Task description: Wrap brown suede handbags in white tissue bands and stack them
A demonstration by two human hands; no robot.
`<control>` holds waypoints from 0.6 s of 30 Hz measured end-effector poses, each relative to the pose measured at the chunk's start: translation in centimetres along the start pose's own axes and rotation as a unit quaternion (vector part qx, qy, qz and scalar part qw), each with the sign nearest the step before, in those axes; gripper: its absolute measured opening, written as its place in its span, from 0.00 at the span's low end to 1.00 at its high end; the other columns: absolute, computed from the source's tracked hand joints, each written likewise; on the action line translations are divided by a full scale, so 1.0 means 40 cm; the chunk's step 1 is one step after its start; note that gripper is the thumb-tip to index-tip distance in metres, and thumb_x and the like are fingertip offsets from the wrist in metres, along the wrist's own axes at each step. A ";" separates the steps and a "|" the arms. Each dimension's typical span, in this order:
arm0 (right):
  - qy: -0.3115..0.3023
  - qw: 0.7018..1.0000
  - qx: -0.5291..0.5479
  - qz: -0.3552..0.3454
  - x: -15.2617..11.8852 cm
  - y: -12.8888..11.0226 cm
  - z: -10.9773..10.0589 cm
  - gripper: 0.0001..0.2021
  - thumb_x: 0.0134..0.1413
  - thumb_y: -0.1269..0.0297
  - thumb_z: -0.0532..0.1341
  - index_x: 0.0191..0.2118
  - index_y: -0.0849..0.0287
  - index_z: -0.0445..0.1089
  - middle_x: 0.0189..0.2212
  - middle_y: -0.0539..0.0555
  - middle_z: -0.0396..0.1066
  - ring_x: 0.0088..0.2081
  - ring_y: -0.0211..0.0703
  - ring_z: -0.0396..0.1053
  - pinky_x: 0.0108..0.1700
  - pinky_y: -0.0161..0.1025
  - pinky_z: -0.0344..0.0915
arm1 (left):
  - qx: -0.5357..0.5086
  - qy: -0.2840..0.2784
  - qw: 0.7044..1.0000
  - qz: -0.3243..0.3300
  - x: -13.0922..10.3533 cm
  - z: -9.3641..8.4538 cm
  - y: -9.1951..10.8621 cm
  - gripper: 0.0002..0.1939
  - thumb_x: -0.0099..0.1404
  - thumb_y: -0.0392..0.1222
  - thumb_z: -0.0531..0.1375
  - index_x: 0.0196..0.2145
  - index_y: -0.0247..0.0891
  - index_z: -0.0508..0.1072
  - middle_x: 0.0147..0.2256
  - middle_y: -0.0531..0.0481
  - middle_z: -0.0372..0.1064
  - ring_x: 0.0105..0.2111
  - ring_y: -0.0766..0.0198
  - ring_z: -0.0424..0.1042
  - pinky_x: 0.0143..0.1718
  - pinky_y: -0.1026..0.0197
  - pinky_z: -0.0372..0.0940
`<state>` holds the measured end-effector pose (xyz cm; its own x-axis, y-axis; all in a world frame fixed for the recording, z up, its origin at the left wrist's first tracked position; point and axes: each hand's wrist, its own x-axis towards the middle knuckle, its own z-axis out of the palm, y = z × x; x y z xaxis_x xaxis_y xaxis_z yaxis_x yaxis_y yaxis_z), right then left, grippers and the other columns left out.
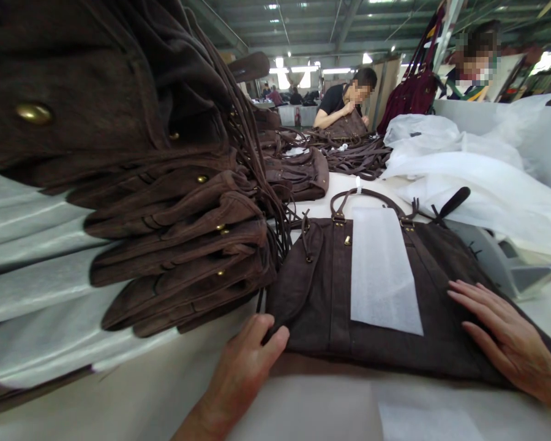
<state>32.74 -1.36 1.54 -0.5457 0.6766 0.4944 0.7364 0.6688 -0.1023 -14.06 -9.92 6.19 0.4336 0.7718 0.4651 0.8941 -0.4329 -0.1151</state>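
Observation:
A dark brown handbag [310,306] lies flat on the white table in front of me, its looped handles [379,195] pointing away. Over its middle rests a strip of white tissue paper [383,275]. My left hand [245,361] pinches the bag's near left corner between thumb and fingers. On the bag's right side my right hand [505,334] lies flat, fingers stretched out and touching the surface. A dark leather tag [454,201] sticks up beyond the bag's far right edge.
A tall stack of brown bags [179,245] with white paper between them rises at left. More bags [303,174] and straps [362,156] lie behind. White sheeting [482,177] is heaped at right, near a grey holder [509,257]. Two co-workers [333,101] are beyond.

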 end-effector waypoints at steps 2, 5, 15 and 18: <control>-0.013 1.000 0.009 -0.020 -0.001 -0.002 -0.007 0.28 0.62 0.58 0.53 0.66 0.56 0.52 0.64 0.57 0.55 0.64 0.56 0.53 0.64 0.57 0.51 | 0.016 -0.002 1.000 0.015 -0.024 -0.002 0.010 0.16 0.66 0.29 0.50 0.45 0.42 0.71 0.42 0.46 0.65 0.45 0.58 0.66 0.44 0.57 0.68; -0.043 0.996 0.026 -0.071 0.001 -0.015 -0.022 0.32 0.60 0.52 0.56 0.66 0.59 0.52 0.66 0.61 0.49 0.65 0.61 0.50 0.63 0.59 0.53 | -0.002 -0.004 1.000 0.008 -0.025 -0.017 0.032 0.18 0.66 0.29 0.49 0.47 0.40 0.72 0.52 0.41 0.64 0.56 0.49 0.59 0.53 0.46 0.62; -0.156 0.957 0.031 -0.243 0.048 -0.047 -0.051 0.29 0.59 0.56 0.60 0.64 0.48 0.56 0.65 0.56 0.53 0.64 0.53 0.53 0.63 0.58 0.52 | 0.029 -0.112 0.988 0.098 0.268 -0.085 0.128 0.08 0.64 0.30 0.56 0.29 0.32 0.74 0.43 0.40 0.69 0.52 0.51 0.64 0.54 0.46 0.63; -0.156 0.957 0.049 -0.240 0.055 -0.050 -0.051 0.27 0.59 0.55 0.59 0.64 0.49 0.58 0.64 0.57 0.53 0.64 0.53 0.53 0.63 0.59 0.52 | -0.095 -0.121 0.959 0.238 0.329 -0.077 0.164 0.10 0.69 0.32 0.52 0.38 0.34 0.73 0.52 0.43 0.67 0.55 0.60 0.63 0.57 0.55 0.62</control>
<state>30.89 -1.82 4.60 -0.9158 0.3335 0.2240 0.3388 0.9407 -0.0155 -2.85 -4.02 14.26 0.8212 0.5415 0.1800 0.5621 -0.8221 -0.0908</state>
